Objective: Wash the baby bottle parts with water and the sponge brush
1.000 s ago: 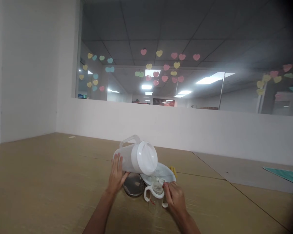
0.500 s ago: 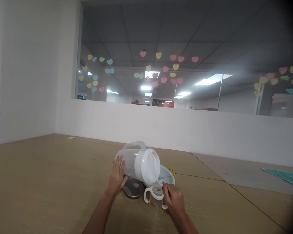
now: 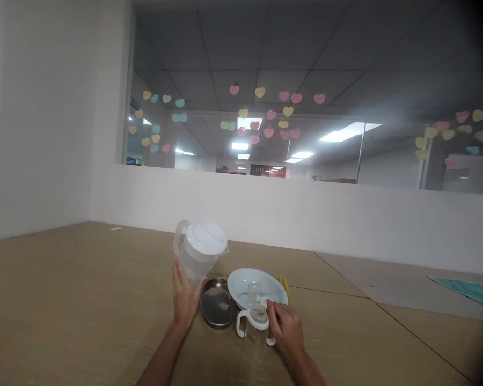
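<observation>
My left hand (image 3: 186, 295) is closed round the lower body of a translucent plastic pitcher (image 3: 199, 260) with a white lid. The pitcher leans slightly right, its handle to the left and its spout to the right. My right hand (image 3: 286, 326) grips the right side of a clear, open-mouthed baby bottle (image 3: 256, 335) with two white handles. A small white round piece (image 3: 264, 303) shows beside the thumb; whether it is joined to the bottle I cannot tell. Behind the bottle lies a pale bowl (image 3: 237, 276) with a small clear container (image 3: 255, 290) in it.
A round metal tin (image 3: 218, 308) lies left of the bottle, close to the bowl. Something yellow (image 3: 284, 285) sits at the bowl's right edge. A teal cloth (image 3: 467, 289) is far right on the tabletop (image 3: 84, 311). A white wall (image 3: 209, 198) with a window rises behind.
My left hand has turned the pitcher from lying tilted over the bottle to nearly upright and moved it left. The bowl and tin now show more. My right hand stays at the bottle.
</observation>
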{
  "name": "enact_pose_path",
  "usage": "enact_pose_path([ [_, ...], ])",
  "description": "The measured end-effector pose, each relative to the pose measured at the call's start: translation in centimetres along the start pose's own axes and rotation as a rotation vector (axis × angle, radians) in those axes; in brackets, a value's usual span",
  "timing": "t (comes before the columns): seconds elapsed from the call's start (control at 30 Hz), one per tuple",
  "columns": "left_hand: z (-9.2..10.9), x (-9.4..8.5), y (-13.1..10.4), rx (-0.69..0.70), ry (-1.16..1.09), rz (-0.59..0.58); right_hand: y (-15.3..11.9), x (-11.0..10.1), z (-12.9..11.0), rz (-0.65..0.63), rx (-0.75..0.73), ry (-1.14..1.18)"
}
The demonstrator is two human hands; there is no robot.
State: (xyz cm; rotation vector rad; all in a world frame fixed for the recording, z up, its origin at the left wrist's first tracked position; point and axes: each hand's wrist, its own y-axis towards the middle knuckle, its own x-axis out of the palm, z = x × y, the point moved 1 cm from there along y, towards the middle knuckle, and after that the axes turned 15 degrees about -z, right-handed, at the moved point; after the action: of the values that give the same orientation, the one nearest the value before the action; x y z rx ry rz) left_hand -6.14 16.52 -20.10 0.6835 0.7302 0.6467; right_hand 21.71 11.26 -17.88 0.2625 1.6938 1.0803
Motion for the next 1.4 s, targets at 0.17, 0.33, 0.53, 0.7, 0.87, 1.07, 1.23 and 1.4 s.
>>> enact_pose_path([
  [0.17,-0.1,-0.1,0.0,-0.181,-0.095,-0.026,0.0,-0.1,-0.1,-0.013,0.004,-0.002],
  [0.33,0.0,-0.2,0.1,-0.233,-0.087,-0.026,0.1,-0.1,-0.1,0.015,-0.023,-0.009],
  [0.53,-0.4,0.2,0.0,-0.218,-0.043,-0.03,0.1,-0.1,0.0,0.048,-0.037,-0.022],
  [0.7,-0.8,0.5,-0.2,-0.222,-0.026,-0.037,0.1,-0.2,-0.1,0.055,-0.045,-0.034],
  [0.87,-1.5,1.0,-0.4,-0.243,-0.002,-0.037,0.2,-0.2,-0.2,0.061,-0.05,-0.049],
  [1.07,-2.0,1.3,-0.4,-0.259,0.002,-0.034,0.2,0.0,0.0,0.047,-0.035,-0.033],
  [1.23,-1.8,1.2,-0.3,-0.279,-0.022,-0.035,0.2,-0.2,-0.3,-0.017,0.023,0.076],
  [1.4,-0.3,0.4,-0.3,-0.35,0.043,0.023,0.2,-0.9,-0.2,0.05,0.321,0.349],
])
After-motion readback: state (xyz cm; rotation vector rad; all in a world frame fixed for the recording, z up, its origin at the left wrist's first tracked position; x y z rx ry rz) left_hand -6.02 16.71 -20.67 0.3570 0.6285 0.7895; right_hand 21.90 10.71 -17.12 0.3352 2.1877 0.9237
